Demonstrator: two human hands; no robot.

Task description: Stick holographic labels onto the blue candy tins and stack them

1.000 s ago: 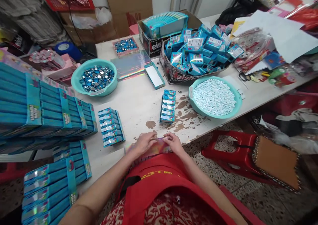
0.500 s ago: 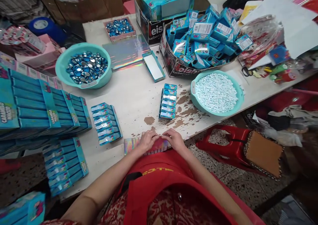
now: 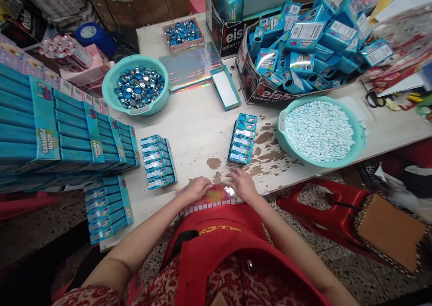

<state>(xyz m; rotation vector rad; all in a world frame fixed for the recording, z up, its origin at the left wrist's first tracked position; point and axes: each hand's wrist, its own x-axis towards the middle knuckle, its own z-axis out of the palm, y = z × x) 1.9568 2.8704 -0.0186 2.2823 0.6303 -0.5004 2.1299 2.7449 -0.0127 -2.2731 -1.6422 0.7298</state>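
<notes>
At the table's front edge, against the red apron, lies a shiny iridescent sheet (image 3: pixel 216 194) with a row of white strips along its near edge. My left hand (image 3: pixel 197 190) is closed on its left part, fingers curled together at the far edge. Over the right end, my right hand (image 3: pixel 242 185) has its fingers apart, the thumb side close to a bright glint on the sheet. Whether a small piece sits under those fingers is hidden. Just beyond my right hand stands a row of small blue boxes (image 3: pixel 242 139), some with round holes in their ends.
Left are a blue box tray (image 3: pixel 158 162) and stacked blue packs (image 3: pixel 97 135). A turquoise bowl (image 3: pixel 135 105) holds metallic caps; another bowl (image 3: pixel 320 159) holds pale candies. Behind are a carton (image 3: pixel 266 94) heaped with blue boxes and an open tray (image 3: pixel 225 87). A red stool (image 3: pixel 320 211) stands right.
My hands have moved apart, and the right fingers have spread from their pinch. More of the shiny sheet shows between them. The whole view has shifted, moving the table's things rightward.
</notes>
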